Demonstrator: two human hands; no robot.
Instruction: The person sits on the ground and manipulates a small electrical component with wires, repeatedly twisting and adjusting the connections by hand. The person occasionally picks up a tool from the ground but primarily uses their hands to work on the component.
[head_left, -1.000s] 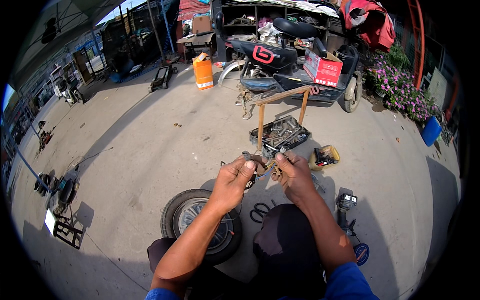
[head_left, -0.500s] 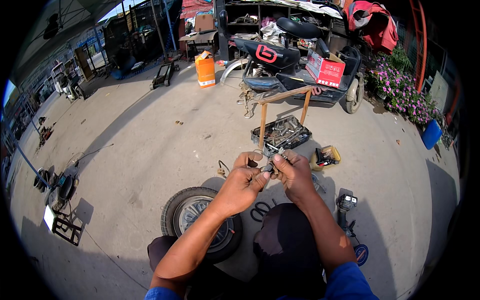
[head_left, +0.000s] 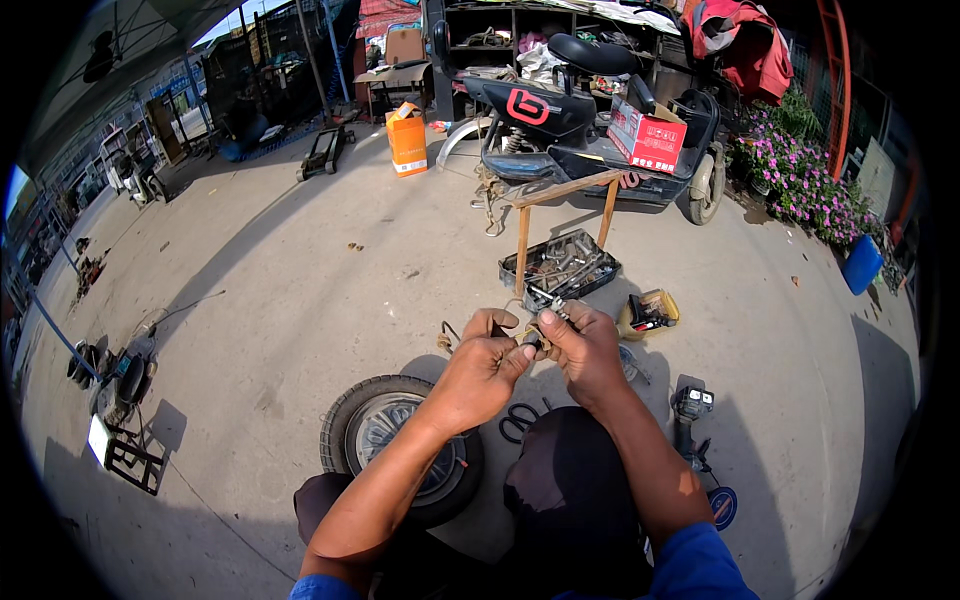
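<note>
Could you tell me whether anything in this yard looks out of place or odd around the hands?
Nothing looks damaged or spilled. The left hand and right hand pinch a small dark part together. A loose wheel lies flat on the concrete by the knee, and scissors lie on the ground nearby.

I see an outdoor repair yard: a scooter (head_left: 560, 120) parked on concrete, a tray of tools (head_left: 562, 265), a loose wheel (head_left: 385, 440).

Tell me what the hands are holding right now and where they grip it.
Both the left hand and right hand pinch a small dark part between their fingertips, one at each end. What it is cannot be told.
</note>
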